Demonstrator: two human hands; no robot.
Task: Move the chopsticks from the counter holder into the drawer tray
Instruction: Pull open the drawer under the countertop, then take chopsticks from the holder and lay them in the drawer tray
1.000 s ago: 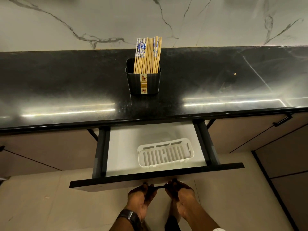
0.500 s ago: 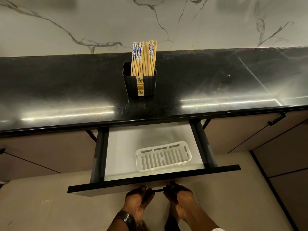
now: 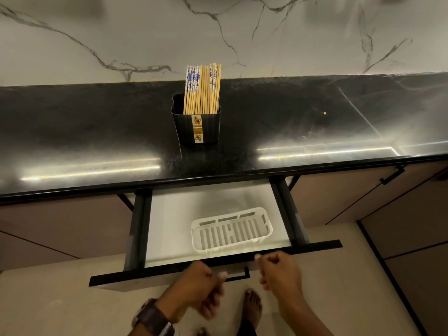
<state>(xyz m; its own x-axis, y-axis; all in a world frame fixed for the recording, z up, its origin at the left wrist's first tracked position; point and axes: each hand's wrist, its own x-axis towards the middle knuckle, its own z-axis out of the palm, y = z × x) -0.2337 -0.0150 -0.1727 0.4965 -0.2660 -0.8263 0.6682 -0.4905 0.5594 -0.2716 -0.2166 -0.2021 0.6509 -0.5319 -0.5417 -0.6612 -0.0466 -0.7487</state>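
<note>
The bundle of bamboo chopsticks (image 3: 202, 89), some with blue-patterned tops, stands upright in the ribbed black holder (image 3: 196, 127) on the glossy black worktop (image 3: 97, 132), untouched. The drawer (image 3: 215, 270) below is open, its slotted white plastic tray (image 3: 231, 229) empty. The left hand (image 3: 197, 286) and right hand (image 3: 278, 272) hover loosely curled near the handle, each grip holding nothing; next likely comes a reach up to pinch the sticks together.

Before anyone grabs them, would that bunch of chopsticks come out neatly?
Probably not: the chopsticks stand loose in the black holder, so they may fan or slip. They look stiff and light. The tall holder might tip.
</note>
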